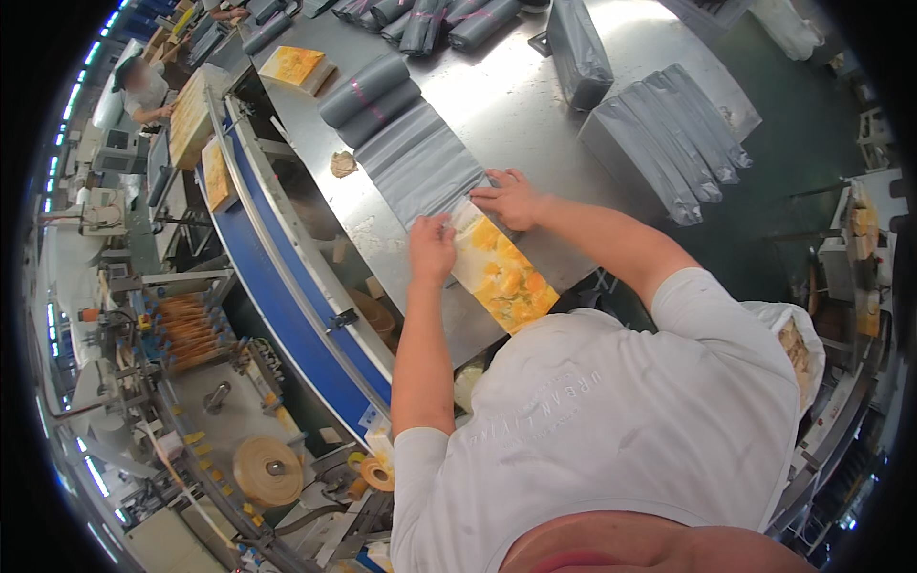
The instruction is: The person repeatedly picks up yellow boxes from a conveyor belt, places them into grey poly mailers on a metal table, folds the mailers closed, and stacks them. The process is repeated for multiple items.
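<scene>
On the metal table in front of me lies a flat grey plastic bag (420, 164), its mouth toward me. A yellow-and-white flower-printed pack (506, 279) lies against that mouth, with its far end at or just inside the opening; the bag's edge hides which. My left hand (433, 248) is closed, fingers curled on the bag's left corner beside the pack. At the right corner, my right hand (511, 201) has its fingers bent over the bag's edge, pinching it next to the pack. The fingertips of both hands are partly hidden.
Rolled grey bags (368, 95) lie beyond the flat one, near another yellow pack (298, 69). Filled grey packages (659, 138) stand at right. A blue conveyor (277, 277) runs along the table's left, carrying a pack (218, 175). A person (145, 91) works far left.
</scene>
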Action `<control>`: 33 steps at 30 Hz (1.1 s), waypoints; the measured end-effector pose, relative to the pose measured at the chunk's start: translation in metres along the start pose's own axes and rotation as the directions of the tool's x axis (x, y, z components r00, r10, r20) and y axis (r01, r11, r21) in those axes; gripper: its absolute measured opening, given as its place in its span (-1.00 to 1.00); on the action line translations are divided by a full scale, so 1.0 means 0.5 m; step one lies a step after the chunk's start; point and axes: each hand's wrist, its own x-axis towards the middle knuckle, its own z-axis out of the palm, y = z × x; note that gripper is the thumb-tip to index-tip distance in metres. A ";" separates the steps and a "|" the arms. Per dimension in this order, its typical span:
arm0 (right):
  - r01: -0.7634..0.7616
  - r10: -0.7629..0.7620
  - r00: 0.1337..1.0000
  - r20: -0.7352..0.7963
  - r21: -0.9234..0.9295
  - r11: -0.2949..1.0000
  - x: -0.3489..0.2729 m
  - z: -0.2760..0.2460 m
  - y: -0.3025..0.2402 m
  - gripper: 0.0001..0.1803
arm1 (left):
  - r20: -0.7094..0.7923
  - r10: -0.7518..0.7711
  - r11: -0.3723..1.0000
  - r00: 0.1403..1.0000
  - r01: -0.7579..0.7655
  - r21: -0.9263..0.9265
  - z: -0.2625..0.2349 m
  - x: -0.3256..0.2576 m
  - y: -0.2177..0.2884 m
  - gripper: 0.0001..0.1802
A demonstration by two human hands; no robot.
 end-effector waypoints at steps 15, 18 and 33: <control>0.018 -0.021 0.998 0.058 0.052 0.999 0.008 -0.026 0.064 -0.17 | 0.376 -0.148 0.969 0.915 0.058 0.238 -0.036 0.075 0.138 -0.21; 0.009 -0.001 0.999 -0.037 0.216 0.976 0.020 -0.026 0.045 -0.11 | 0.335 -0.052 0.972 0.941 -0.029 0.233 -0.042 0.060 0.129 -0.18; 0.021 0.243 0.884 -0.398 0.554 0.832 0.010 0.048 0.018 -0.64 | 0.029 -0.055 0.994 0.998 0.058 -0.096 0.086 -0.153 0.074 -0.28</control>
